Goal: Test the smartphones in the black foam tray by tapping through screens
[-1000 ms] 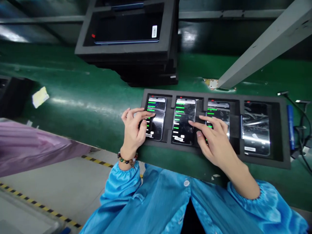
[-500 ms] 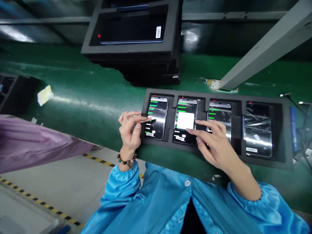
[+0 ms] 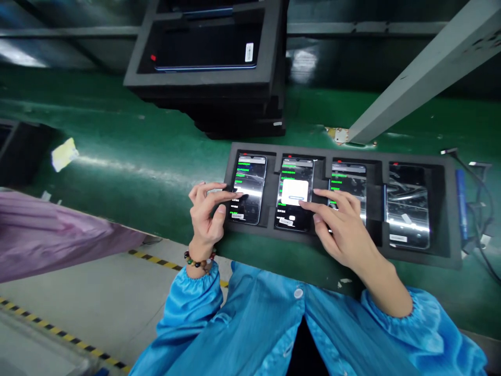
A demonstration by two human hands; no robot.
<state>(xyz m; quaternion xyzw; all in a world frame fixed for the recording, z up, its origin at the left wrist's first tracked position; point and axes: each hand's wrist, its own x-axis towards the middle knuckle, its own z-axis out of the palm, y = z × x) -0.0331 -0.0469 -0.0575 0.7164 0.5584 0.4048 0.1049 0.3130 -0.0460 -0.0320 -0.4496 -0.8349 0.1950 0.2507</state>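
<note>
A black foam tray (image 3: 446, 209) on the green conveyor belt (image 3: 136, 151) holds several phones side by side. My left hand (image 3: 205, 211) hovers at the leftmost phone (image 3: 249, 188), its index finger stretched out onto the lit screen with green text. My right hand (image 3: 342, 230) lies over the third phone (image 3: 349, 180), fingers spread, index fingertip touching the second phone (image 3: 294, 192), which shows a white pop-up box. The fourth phone (image 3: 407, 206) has a dark, reflective screen. Neither hand holds anything.
A stack of black foam trays (image 3: 207, 78) with a dark phone on top stands behind on the belt. A grey metal beam (image 3: 422, 68) slants at upper right. Cables (image 3: 479, 188) lie at the right. A purple sleeve (image 3: 58, 235) of another person reaches in at left.
A white pop-up appeared on the second phone's screen. My left index finger slid down the first phone's screen. My right index finger stays on the second phone.
</note>
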